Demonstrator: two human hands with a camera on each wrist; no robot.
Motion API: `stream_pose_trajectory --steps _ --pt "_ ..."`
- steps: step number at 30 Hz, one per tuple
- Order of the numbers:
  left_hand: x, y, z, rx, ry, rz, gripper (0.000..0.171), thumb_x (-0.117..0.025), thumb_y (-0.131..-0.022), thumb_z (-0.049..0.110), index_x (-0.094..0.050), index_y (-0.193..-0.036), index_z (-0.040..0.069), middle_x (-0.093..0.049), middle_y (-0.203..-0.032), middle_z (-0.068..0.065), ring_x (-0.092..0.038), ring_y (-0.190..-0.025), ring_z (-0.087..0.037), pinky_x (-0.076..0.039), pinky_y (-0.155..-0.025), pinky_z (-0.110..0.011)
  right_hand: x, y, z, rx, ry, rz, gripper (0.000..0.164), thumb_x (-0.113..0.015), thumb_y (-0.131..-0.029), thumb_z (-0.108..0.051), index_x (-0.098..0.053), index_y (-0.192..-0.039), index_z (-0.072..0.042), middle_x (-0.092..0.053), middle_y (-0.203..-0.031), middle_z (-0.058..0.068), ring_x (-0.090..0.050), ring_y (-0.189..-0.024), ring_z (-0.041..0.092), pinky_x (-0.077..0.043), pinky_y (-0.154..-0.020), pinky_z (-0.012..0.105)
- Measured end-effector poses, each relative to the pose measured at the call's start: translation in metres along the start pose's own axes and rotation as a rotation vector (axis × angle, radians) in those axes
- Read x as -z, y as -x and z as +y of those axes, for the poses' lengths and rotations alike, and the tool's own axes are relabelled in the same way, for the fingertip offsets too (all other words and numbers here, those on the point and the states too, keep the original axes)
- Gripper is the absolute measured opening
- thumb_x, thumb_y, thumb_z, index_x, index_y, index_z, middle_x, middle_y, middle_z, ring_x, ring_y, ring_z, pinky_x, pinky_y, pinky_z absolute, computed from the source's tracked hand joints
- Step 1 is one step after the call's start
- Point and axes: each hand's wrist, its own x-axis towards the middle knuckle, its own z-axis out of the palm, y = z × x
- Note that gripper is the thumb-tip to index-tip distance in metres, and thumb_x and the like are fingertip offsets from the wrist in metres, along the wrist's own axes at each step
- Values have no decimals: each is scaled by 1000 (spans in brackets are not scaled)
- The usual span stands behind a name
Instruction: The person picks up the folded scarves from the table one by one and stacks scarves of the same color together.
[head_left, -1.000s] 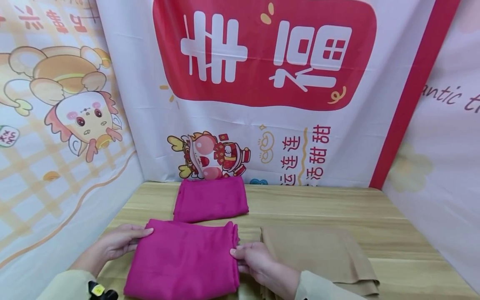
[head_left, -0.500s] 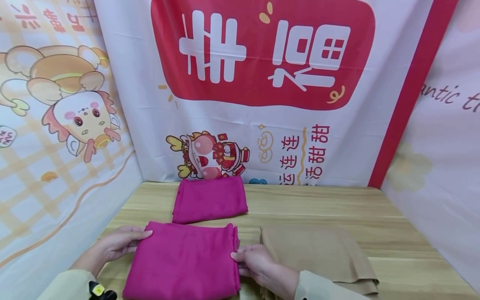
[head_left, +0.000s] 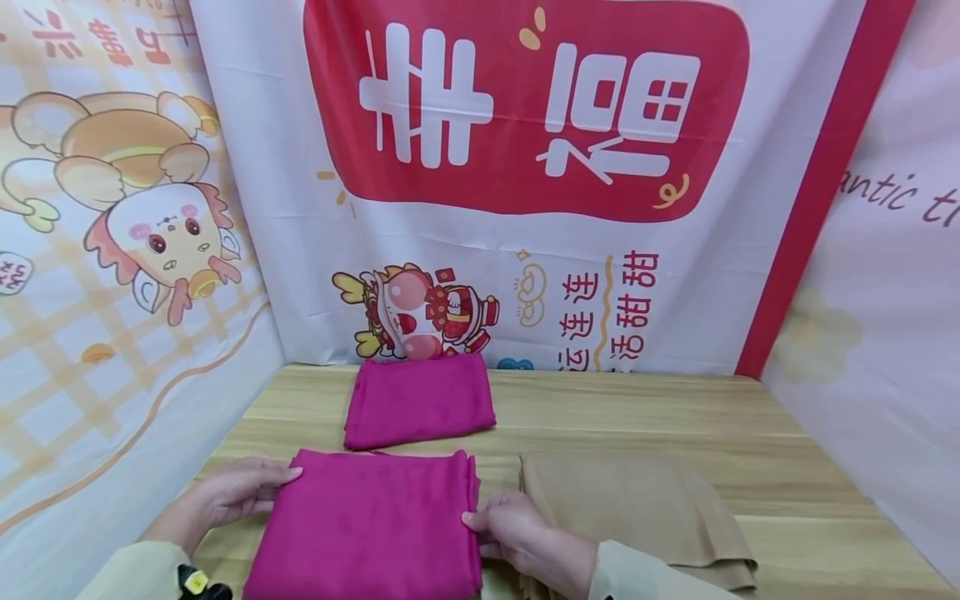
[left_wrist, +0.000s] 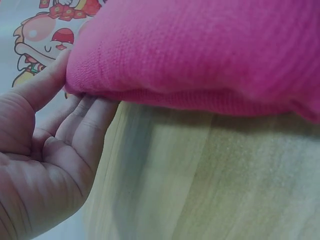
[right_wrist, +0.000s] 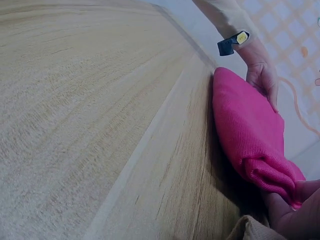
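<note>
A thick folded magenta cloth point(head_left: 367, 525) lies between my two hands at the front left of the table. My left hand point(head_left: 236, 493) pinches its far left corner, thumb on top and fingers beneath, as the left wrist view shows on the knit cloth point(left_wrist: 200, 55). At the right side, my right hand point(head_left: 513, 527) pinches the folded edge between thumb and fingers. In the right wrist view the rolled layers of the cloth point(right_wrist: 260, 135) show at that edge, with a shadow under it on the wood.
A second folded magenta cloth point(head_left: 420, 400) lies behind, by the back wall. Right of my right hand is a folded tan cloth point(head_left: 637, 508). Printed hangings point(head_left: 675, 275) enclose the wooden table point(head_left: 637, 408) at the back and both sides.
Both hands have brought the magenta cloth slightly nearer to me and lower, and its top looks flatter. The other cloths have stayed in place.
</note>
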Motion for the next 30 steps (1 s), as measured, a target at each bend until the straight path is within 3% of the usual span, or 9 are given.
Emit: stream_pose_trajectory --steps 6,11,22,26,30 --pt "0 0 -2 11 -5 12 36 -48 -91 17 -50 -117 -8 -60 -105 -16 -57 -97 -26 -45 -83 -41 0 -1 2 -15 -2 -16 7 -62 -78 0 -57 -73 -2 -64 -68 9 -62 -63 17 -53 -60 36" --pt "1 -1 -3 14 -5 15 41 -48 -91 17 -44 -121 -11 -59 -106 -16 -56 -98 -26 -45 -83 -41 1 0 -1 -42 -20 -61 4 -59 -80 0 -59 -81 4 -65 -76 14 -63 -69 21 -52 -63 39" --pt "7 0 -7 -5 2 22 35 -46 -92 17 -50 -114 -10 -60 -104 -17 -56 -97 -28 -44 -84 -42 8 1 -11 -73 -1 -157 15 -59 -83 -5 -56 -90 8 -63 -83 18 -61 -78 27 -50 -70 43" --pt "9 1 -7 -2 7 59 37 -49 -91 18 -48 -115 -10 -60 -103 -16 -56 -97 -28 -44 -84 -42 11 1 -17 -92 -22 -200 32 -58 -84 -7 -47 -103 16 -58 -91 25 -58 -87 36 -48 -74 48" --pt "10 2 -6 6 17 72 36 -50 -91 18 -50 -114 -9 -61 -101 -12 -57 -95 -27 -45 -84 -41 12 2 -26 -120 -24 -218 56 -59 -84 -9 -28 -118 24 -45 -103 41 -45 -100 51 -41 -79 56"
